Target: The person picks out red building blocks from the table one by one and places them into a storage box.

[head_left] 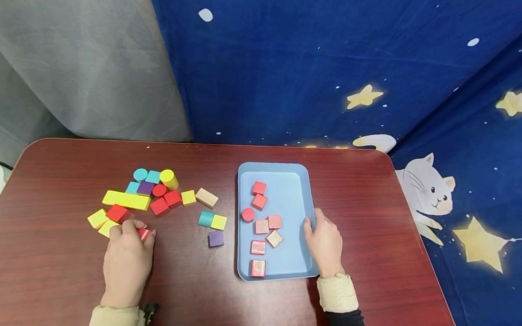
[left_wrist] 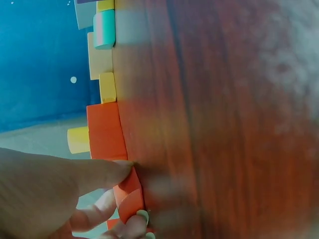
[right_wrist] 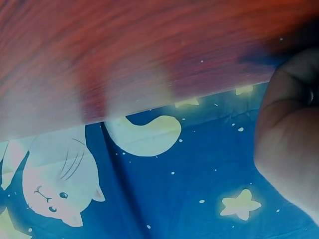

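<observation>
A red block [head_left: 143, 234] was at the left part of the table [head_left: 192, 290], pinched between the thumb and fingers of the left hand [head_left: 128, 263]; whether it touched the tabletop could not be told. Just past the fingers lay a further red cube [head_left: 118, 213], with 2 yellow blocks [head_left: 97, 219] beside it, 1 of them partly covered by the hand. Beyond these a long yellow bar [head_left: 126, 200] lay flat, near a purple block [head_left: 145, 188], 2 light blue blocks [head_left: 152, 177], a light blue round piece [head_left: 140, 175], an upright yellow cylinder [head_left: 168, 179], a red round piece [head_left: 159, 190] and 2 red blocks [head_left: 160, 207]. To their right came a yellow cube [head_left: 188, 197] and a tan block [head_left: 207, 197]. Nearer the tray, a teal cylinder [head_left: 206, 218] lay on its side against a yellow piece [head_left: 219, 222], with a purple cube [head_left: 216, 239] just below.

The blue tray [head_left: 294, 181] held 8 pieces [head_left: 259, 201], mostly red, 1 of them round. The right hand [head_left: 326, 240] gripped its right rim, thumb inside and fingers outside. Behind the table hung a grey cloth [head_left: 111, 67] and a starry blue curtain [head_left: 275, 76]
</observation>
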Available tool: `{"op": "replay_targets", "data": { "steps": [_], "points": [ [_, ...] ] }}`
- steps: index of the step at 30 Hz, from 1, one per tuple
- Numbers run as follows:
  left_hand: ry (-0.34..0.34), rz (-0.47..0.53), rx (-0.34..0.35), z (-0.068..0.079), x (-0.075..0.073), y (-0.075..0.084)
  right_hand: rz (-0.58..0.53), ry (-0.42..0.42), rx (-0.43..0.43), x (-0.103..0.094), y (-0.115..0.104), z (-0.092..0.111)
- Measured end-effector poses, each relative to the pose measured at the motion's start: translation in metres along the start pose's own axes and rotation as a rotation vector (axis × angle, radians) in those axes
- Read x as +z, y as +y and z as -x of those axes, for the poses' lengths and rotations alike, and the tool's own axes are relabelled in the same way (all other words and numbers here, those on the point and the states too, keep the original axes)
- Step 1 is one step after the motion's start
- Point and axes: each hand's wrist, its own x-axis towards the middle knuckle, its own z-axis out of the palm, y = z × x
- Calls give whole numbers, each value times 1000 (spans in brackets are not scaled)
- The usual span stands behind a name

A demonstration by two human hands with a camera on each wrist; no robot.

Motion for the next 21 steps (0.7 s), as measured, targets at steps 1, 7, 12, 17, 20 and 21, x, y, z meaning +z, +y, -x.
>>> {"op": "replay_targets", "data": {
  "steps": [1, 7, 12, 17, 20, 21],
  "points": [
    [-7, 2, -1, 0, 0, 0, 0, -1, 0, 0, 0, 0],
    [-84, -5, -23, -4, -1, -1, 1, 3, -3, 1, 1, 0],
    [-151, 7, -35, -7, -3, -2, 2, 4, -3, 1, 1, -1],
    [-150, 64, -5, -6, -2, -4, 2, 4, -1, 1, 1, -1],
    [-113, 62, 56, -3, 0, -5, 0, 1, 2, 2, 1, 0],
    [-100, 52, 87, -2, 1, -6, -1, -1, 3, 1, 1, 0]
  ]
}}
